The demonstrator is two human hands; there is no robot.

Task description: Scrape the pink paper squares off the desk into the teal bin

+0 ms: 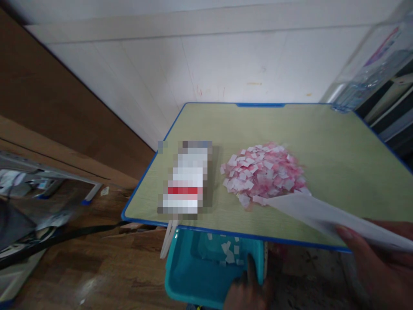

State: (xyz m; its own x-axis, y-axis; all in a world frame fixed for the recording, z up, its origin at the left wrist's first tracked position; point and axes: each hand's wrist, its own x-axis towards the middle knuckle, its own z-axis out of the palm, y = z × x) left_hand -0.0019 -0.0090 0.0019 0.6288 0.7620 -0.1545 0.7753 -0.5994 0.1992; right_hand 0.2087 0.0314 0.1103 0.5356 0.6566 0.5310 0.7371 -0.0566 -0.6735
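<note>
My right hand [377,262] holds a folded-looking white sheet of paper [322,213], thumb on top. Its far tip touches the near edge of a heap of small pink and white paper pieces [263,170] on the table. Below the table's front edge, my left hand [250,288] grips the near right corner of a teal plastic basin [190,280], one finger stretched along the inside. Several white paper scraps [229,254] lie in the basin. Left of the heap, a phone-like object [187,176] with a pixelated white face rests on the table.
The pale green table [322,137] has a blue rim and stands against a white wall [226,64]. A clear plastic bottle [351,94] is at its back right corner. White strips [169,241] hang over the front edge. A brown wooden panel [64,94] stands at left.
</note>
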